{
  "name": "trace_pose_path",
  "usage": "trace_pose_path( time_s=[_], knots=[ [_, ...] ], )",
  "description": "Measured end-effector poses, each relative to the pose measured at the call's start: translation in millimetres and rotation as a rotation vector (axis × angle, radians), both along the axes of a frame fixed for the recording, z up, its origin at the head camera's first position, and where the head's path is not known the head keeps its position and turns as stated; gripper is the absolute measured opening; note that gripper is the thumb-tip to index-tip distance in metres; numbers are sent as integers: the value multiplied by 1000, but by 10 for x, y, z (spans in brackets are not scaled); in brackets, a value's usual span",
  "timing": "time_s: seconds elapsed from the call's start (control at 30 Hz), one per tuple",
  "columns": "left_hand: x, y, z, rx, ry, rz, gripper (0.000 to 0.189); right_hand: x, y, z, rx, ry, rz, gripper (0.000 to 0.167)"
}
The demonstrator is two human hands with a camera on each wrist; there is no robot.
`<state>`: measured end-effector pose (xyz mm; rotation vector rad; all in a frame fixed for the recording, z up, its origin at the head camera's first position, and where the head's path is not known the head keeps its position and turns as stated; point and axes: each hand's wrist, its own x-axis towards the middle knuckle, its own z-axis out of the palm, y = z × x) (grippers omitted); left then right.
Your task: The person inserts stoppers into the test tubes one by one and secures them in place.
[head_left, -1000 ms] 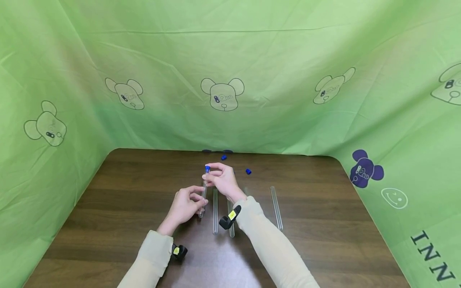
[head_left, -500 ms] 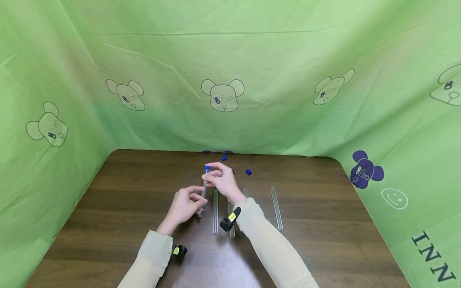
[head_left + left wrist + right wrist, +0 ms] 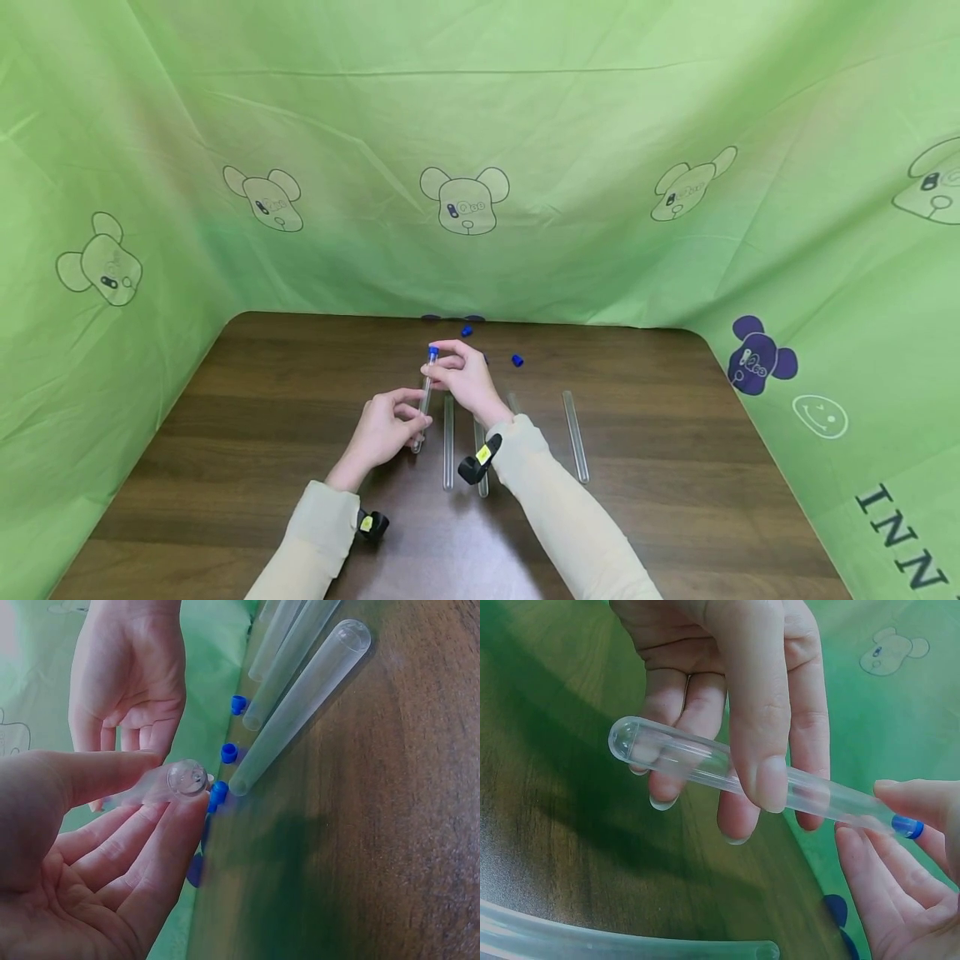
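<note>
Between both hands a clear test tube (image 3: 423,406) is held off the table, tilted, with a blue cap (image 3: 432,350) at its upper end. My left hand (image 3: 384,429) pinches the lower part between thumb and fingers; the tube's rounded bottom (image 3: 624,739) sticks out past them in the right wrist view. Near the top, my right hand (image 3: 467,377) grips the tube, one finger reaching to the cap. The left wrist view shows the rounded end toward the camera, while the cap is hidden there.
Several other clear test tubes lie on the brown table (image 3: 285,392), including one (image 3: 448,442) beside the hands and one (image 3: 576,437) farther right. Loose blue caps, such as this cap (image 3: 517,361), lie toward the back. A green curtain (image 3: 360,267) surrounds the table.
Almost nothing differs. Both hands keep their hold on the capped test tube in the same place; the head view shifts very slightly.
</note>
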<state>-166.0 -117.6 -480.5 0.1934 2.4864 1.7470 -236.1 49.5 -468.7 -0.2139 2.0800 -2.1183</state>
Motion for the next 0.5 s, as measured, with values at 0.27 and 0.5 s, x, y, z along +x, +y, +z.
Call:
trace_pose_path(
  time_s=[0.27, 0.5],
  knots=[
    [-13, -6, -7, -5, -13, 0, 40, -4, 1, 0, 3, 26, -26, 39],
    [-16, -26, 3, -12, -7, 22, 43, -14, 37, 14, 10, 18, -45, 44]
  ],
)
